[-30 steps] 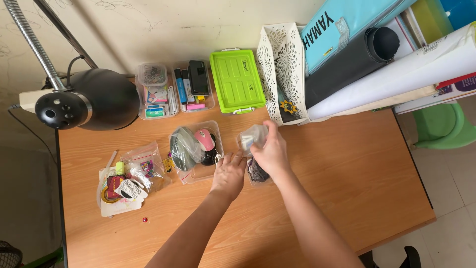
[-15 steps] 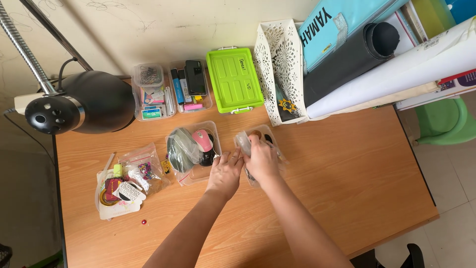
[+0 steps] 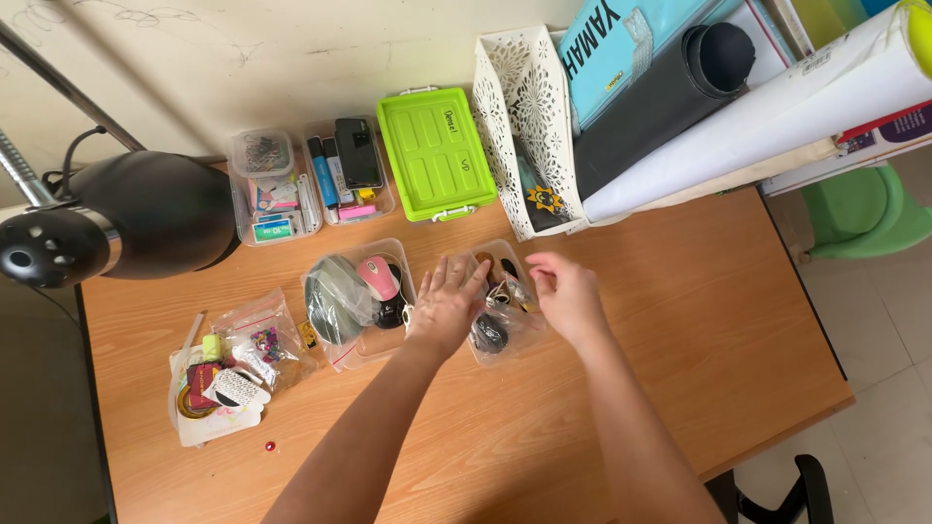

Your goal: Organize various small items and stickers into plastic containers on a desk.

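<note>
From the head view, both hands hover over a small clear plastic tray (image 3: 497,311) at the middle of the wooden tabletop (image 3: 699,320). The left hand (image 3: 447,303) lies flat with fingers spread, resting on the tray's left edge. The right hand (image 3: 566,296) is loosely curled just right of it, gripping nothing. The tray holds small dark, rounded bits. Just left sits a second clear tray (image 3: 354,296) with a pink mouse (image 3: 378,278). Far behind stands a lime-green lidded box (image 3: 437,152) beside a white lattice basket (image 3: 524,126).

One head-worn view looks steeply down, fairly near, onto the wooden desk (image 3: 680,320).
</note>
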